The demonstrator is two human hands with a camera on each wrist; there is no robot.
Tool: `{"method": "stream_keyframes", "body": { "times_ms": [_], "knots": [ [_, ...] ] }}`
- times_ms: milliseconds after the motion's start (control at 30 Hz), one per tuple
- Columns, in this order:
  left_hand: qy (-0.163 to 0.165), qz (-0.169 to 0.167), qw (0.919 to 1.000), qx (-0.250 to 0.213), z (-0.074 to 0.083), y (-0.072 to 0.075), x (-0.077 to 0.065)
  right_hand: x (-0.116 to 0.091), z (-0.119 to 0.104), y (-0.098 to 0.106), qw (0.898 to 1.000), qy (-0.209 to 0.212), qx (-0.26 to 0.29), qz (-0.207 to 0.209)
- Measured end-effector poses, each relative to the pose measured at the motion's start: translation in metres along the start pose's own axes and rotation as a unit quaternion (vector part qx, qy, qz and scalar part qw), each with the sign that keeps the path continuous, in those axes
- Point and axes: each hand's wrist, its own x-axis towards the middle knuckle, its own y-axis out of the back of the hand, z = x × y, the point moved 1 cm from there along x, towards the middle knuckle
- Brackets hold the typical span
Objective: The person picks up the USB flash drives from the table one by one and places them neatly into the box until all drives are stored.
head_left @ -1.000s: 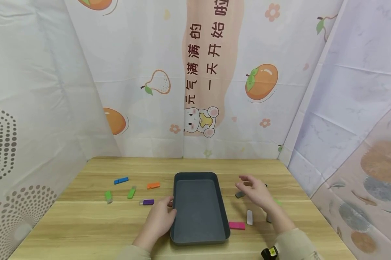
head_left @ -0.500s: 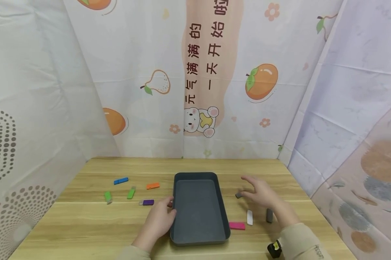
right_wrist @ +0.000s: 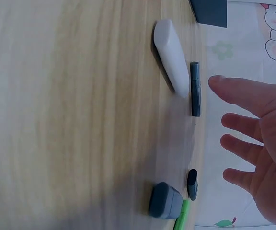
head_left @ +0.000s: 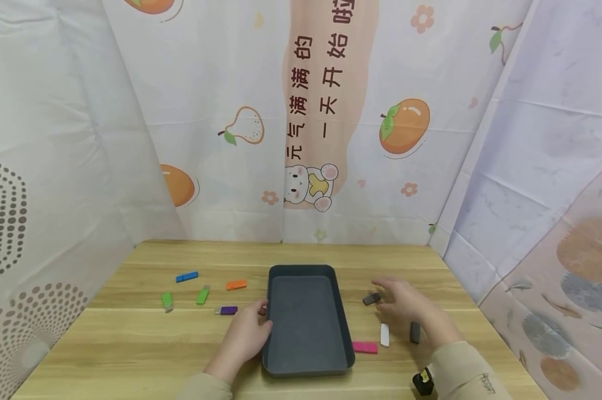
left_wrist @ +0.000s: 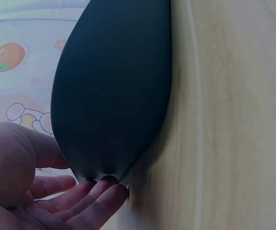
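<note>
My left hand [head_left: 248, 330] holds the left side of a dark grey rectangular tray [head_left: 308, 373]. In the left wrist view, its fingertips touch the tray's outer wall [left_wrist: 114, 86], and the thumb reaches over the rim, its tip hidden. My right hand [head_left: 406, 300] hovers with spread fingers beside a dark grey USB flash drive [head_left: 372, 299], and it holds nothing. The right wrist view shows that dark flash drive [right_wrist: 195, 91] just off the fingertips. Nearer me lie a white flash drive [head_left: 384, 335], a pink one [head_left: 365, 347] and another dark grey one [head_left: 415, 332].
Left of the tray are two green flash drives [head_left: 203, 295], a blue one [head_left: 187, 276], an orange one [head_left: 236, 284] and a purple one [head_left: 228, 310]. The right wrist view shows a green piece [right_wrist: 181, 215] and a small black one [right_wrist: 192, 184]. Printed curtains surround the wooden table [head_left: 155, 355].
My right hand has drawn back a little to the right and toward me, so the dark grey flash drive shows more fully. The left hand and the tray stay put.
</note>
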Motion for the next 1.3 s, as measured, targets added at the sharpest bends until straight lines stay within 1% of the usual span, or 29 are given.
{"method": "stream_keyframes", "body": {
  "times_ms": [167, 300, 567, 733, 1000, 1133, 1300],
  "knots": [
    [-0.019, 0.005, 0.9998, 0.001, 0.000, -0.002, -0.001, 0.001, -0.001, -0.001, 1.000, -0.016, -0.002, -0.016],
    [-0.026, 0.005, 0.9996, -0.002, 0.000, -0.002, -0.002, 0.001, -0.002, -0.001, 1.000, -0.016, -0.009, -0.025],
    [-0.021, -0.003, 0.9998, -0.002, 0.002, 0.000, -0.002, 0.004, -0.003, -0.003, 0.999, -0.024, -0.021, -0.028],
    [-0.020, -0.001, 0.9998, -0.002, 0.001, -0.001, -0.001, 0.007, -0.004, -0.005, 0.998, -0.034, -0.038, -0.028],
    [-0.025, 0.005, 0.9997, -0.002, 0.000, -0.002, -0.001, 0.011, -0.008, -0.004, 0.998, -0.023, -0.057, -0.020],
    [-0.024, 0.005, 0.9997, -0.005, 0.001, -0.001, -0.001, 0.012, -0.008, -0.006, 0.998, -0.027, -0.058, -0.020],
    [-0.024, 0.001, 0.9997, -0.007, 0.002, -0.002, -0.001, 0.013, -0.008, -0.008, 0.998, -0.044, -0.051, -0.020]
  ]
}}
